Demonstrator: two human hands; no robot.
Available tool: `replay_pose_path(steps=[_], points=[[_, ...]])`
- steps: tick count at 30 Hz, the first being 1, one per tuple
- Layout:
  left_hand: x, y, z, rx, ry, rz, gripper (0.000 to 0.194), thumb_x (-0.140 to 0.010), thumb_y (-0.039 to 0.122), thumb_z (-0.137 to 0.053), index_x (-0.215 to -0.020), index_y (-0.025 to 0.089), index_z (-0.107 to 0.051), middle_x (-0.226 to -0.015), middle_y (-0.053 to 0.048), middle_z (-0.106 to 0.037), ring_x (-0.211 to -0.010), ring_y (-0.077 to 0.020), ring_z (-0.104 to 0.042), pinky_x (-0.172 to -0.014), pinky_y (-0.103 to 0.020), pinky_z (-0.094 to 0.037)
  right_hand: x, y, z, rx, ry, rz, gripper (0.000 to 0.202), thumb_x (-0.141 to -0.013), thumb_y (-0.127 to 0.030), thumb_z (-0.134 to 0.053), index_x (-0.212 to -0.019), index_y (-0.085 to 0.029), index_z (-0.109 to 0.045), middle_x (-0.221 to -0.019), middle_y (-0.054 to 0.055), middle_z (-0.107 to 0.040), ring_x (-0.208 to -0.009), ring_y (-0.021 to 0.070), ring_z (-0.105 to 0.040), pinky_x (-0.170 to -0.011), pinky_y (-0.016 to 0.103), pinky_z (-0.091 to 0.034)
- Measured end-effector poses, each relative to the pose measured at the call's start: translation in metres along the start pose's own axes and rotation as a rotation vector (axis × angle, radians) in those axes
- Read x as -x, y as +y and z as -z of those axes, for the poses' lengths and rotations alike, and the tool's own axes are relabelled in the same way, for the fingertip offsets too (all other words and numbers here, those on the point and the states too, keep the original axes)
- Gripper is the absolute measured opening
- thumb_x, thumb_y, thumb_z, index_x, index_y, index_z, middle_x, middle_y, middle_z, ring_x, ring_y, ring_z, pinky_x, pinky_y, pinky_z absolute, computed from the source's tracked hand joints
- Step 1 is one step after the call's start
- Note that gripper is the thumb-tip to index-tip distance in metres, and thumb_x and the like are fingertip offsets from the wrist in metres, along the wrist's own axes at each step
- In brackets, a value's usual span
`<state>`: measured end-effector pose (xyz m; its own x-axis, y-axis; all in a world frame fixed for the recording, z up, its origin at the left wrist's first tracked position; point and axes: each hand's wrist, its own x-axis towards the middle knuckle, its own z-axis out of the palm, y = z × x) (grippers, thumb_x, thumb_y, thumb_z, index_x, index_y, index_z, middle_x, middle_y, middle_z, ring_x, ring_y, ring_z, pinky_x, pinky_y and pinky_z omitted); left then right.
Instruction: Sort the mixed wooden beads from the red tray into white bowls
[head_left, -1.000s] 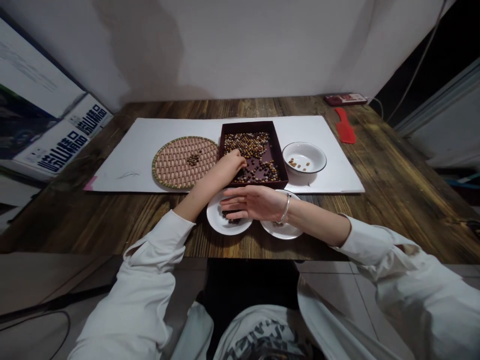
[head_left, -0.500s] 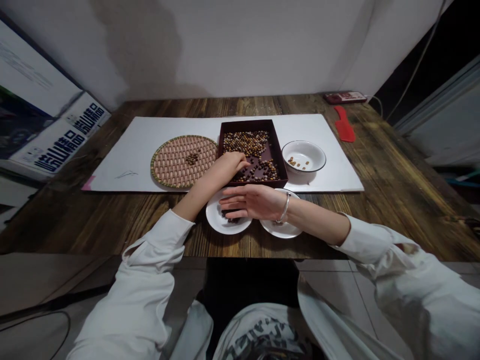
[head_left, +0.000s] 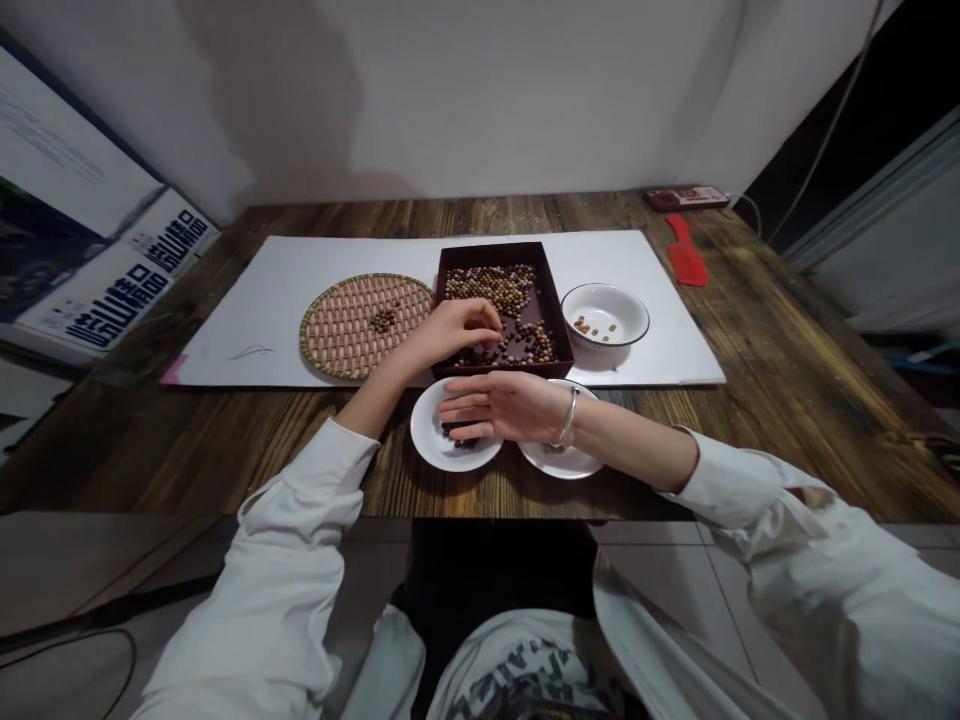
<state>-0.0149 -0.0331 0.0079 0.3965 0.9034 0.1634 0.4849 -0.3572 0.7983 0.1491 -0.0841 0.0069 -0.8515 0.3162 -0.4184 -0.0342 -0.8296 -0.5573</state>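
Observation:
My left hand (head_left: 461,328) hangs over the near left part of a dark maroon box (head_left: 562,318). Its fingers curl towards the thumb in a pinch, and what they hold, if anything, is too small to make out. Small round beads (head_left: 491,285) in brown, tan and pale shades lie in the box. Palm turned up, my right hand (head_left: 514,405) is held just in front of the box with its fingers stretched out. Below its fingers is a white plate (head_left: 431,430) with dark beads in it. A second white plate (head_left: 570,465) is partly hidden under the right wrist.
Left of the box, a round woven tray (head_left: 337,335) carries a small cluster of brown beads. A white enamel bowl (head_left: 630,318) with several tan pieces stands to the right. Farther right lie a red scraper-like tool (head_left: 686,258) and a phone-like object (head_left: 686,198).
My left hand has lifted slightly from the beads, its wrist shifting a little left and its fingers more visibly curled. My right hand stays almost still, palm up.

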Motion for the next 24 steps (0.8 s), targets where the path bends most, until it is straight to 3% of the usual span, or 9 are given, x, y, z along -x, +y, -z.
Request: replay_pose_path(steps=[3, 7, 16, 24], points=[[0.003, 0.006, 0.006, 0.135, -0.112, 0.029, 0.015, -0.081, 0.027, -0.063, -0.087, 0.013, -0.066, -0.088, -0.005, -0.072, -0.083, -0.0141, -0.067, -0.077, -0.028, -0.053, 0.000, 0.000, 0.002, 0.001, -0.016, 0.004, 0.020, -0.090, -0.019, -0.045, -0.100, -0.011, -0.060, -0.096, 0.012, -0.067, -0.094, 0.0174, -0.065, -0.100, 0.040, -0.044], [0.008, 0.012, 0.013, 0.145, -0.242, 0.038, 0.020, -0.082, 0.032, -0.063, -0.086, 0.014, -0.071, -0.091, -0.006, -0.074, -0.088, -0.0159, -0.068, -0.082, -0.027, -0.052, -0.001, 0.001, 0.003, -0.003, -0.026, 0.008, 0.018, -0.089, -0.019, -0.047, -0.101, -0.012, -0.059, -0.095, 0.011, -0.067, -0.093, 0.0171, -0.066, -0.100, 0.041, -0.044], [0.007, 0.007, 0.020, 0.186, -0.279, -0.009, 0.026, -0.084, 0.039, -0.061, -0.085, 0.016, -0.073, -0.095, -0.007, -0.073, -0.093, -0.0172, -0.066, -0.087, -0.030, -0.050, -0.001, 0.001, 0.001, -0.006, -0.022, 0.005, 0.019, -0.090, -0.019, -0.045, -0.103, -0.013, -0.058, -0.097, 0.010, -0.067, -0.092, 0.0168, -0.066, -0.101, 0.041, -0.043], [0.007, 0.002, 0.020, 0.169, -0.231, 0.015, 0.047, -0.079, 0.059, -0.060, -0.073, 0.013, -0.070, -0.075, -0.006, -0.067, -0.067, -0.0112, -0.057, -0.066, -0.023, -0.048, -0.001, 0.000, 0.001, -0.012, -0.020, 0.001, 0.020, -0.091, -0.018, -0.044, -0.103, -0.013, -0.058, -0.095, 0.011, -0.069, -0.093, 0.0177, -0.067, -0.104, 0.043, -0.042]])
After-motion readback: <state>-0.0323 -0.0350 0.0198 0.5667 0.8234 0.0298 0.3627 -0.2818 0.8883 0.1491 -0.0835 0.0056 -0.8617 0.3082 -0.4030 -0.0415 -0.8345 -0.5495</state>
